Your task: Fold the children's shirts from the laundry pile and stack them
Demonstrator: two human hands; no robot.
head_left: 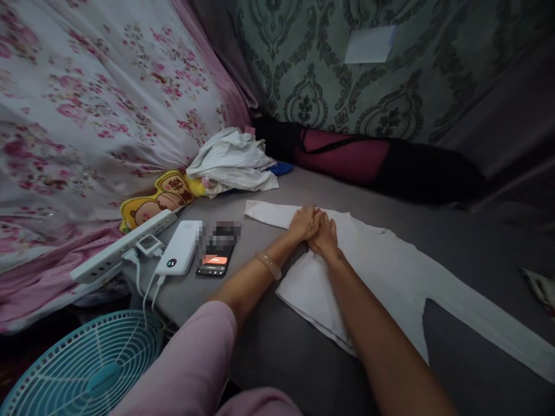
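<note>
A white long-sleeved shirt (pixel 377 260) lies spread on the grey bed sheet, one sleeve reaching left and the other stretched out to the lower right. My left hand (pixel 304 223) rests on it where the left sleeve meets the body, palm down with fingers extended. Right beside it, touching it, my right hand (pixel 323 233) lies on the same part of the cloth, its fingers laid down on the fabric. Both hands look open, though their fingertips partly cover one another. The shirt's hem shows below my forearms, and my right forearm hides part of its body.
Left of the shirt are a phone (pixel 218 251), a white power bank (pixel 181 248) with cables, and a power strip (pixel 124 245). A blue fan (pixel 102 375) stands lower left. Crumpled white clothes (pixel 234 159), a yellow cartoon cushion (pixel 158 199) and a black-and-maroon long bag (pixel 347 153) lie behind.
</note>
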